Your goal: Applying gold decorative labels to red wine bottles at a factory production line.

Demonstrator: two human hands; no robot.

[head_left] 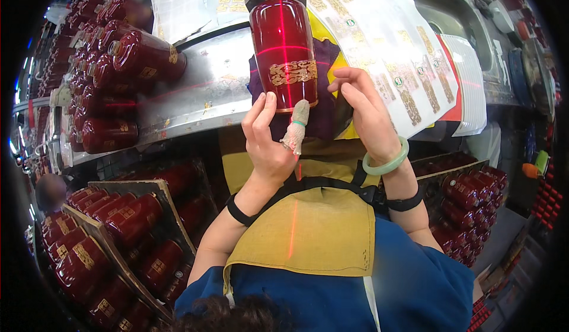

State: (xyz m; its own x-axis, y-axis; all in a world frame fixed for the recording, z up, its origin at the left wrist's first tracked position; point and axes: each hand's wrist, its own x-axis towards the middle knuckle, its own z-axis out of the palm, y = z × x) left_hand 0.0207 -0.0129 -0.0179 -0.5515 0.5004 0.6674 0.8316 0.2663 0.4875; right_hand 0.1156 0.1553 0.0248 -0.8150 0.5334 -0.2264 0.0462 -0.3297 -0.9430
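Glossy red bottle point(284, 50) with gold label, crossed by laser lines.

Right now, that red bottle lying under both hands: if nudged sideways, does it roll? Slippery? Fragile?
The red bottle looks round and lies on its side, so it probably rolls. Its glossy, glass-like surface suggests slippery and breakable. The left hand and right hand flank its base, likely steadying it.

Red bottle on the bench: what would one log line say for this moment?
red bottle lying on purple cloth | left hand touching its base | right hand beside it | gold label facing up
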